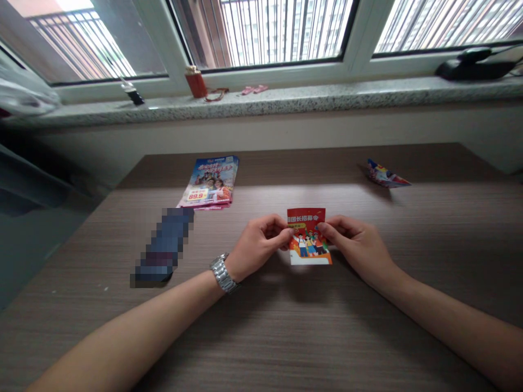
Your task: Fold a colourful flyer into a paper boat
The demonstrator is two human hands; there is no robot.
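Between my two hands is a small red flyer (309,239) with white lettering, cartoon figures and a white lower strip, held a little above the table. My left hand (261,239), with a silver watch (224,273) on its wrist, pinches the flyer's left edge between thumb and fingers. On the opposite edge, the thumb and fingers of my right hand (357,242) grip it in the same way. The flyer looks folded, but its back is hidden. A folded paper piece (386,177), blue and red, sits farther back on the right.
A stack of printed flyers (212,182) lies at the table's back left. Nearer is a dark pixelated object (165,247). On the granite windowsill (310,98) are a red lighter-like case (196,83), pink clips (254,90), a small dark bottle (133,93) and a black device (476,66).
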